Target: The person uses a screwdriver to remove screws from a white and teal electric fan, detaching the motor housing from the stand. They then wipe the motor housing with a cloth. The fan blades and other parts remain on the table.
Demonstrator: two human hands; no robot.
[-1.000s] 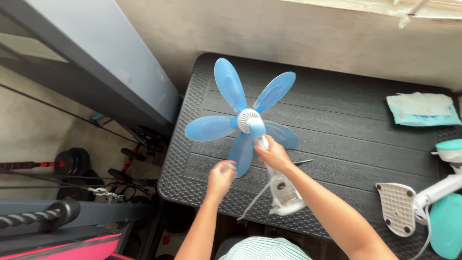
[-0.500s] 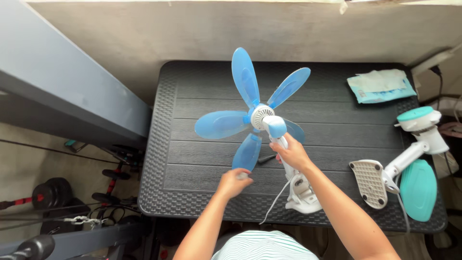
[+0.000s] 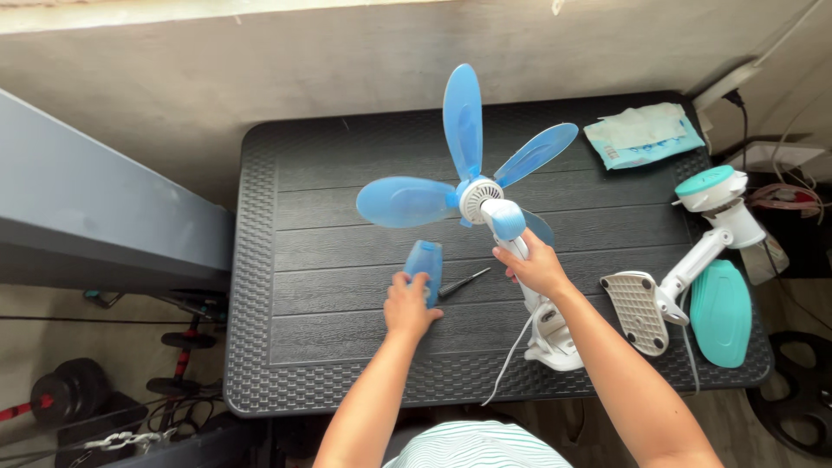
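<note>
A small fan (image 3: 482, 201) with translucent blue blades and a white neck is held up over a black plastic table (image 3: 338, 347). My right hand (image 3: 537, 266) grips the fan's white neck just below the blue motor housing. One blue blade (image 3: 424, 263) is off the hub and lies flat on the table under the fingers of my left hand (image 3: 409, 305). A thin dark screwdriver (image 3: 464, 282) lies on the table just right of that blade. The fan's white clip base (image 3: 555, 338) and its white cord (image 3: 511, 357) rest near the table's front edge.
A second white fan body with teal parts (image 3: 711, 260) lies at the table's right side. A pale blue packet (image 3: 643, 134) sits at the far right corner. Cables and a power strip (image 3: 763, 156) lie right of the table. Dumbbells (image 3: 69, 394) are on the floor at left, by a grey beam.
The lowest blue blade has come off the hub and my left hand has laid it on the table. The view has shifted left, and the fan sits a little higher and to the right.
</note>
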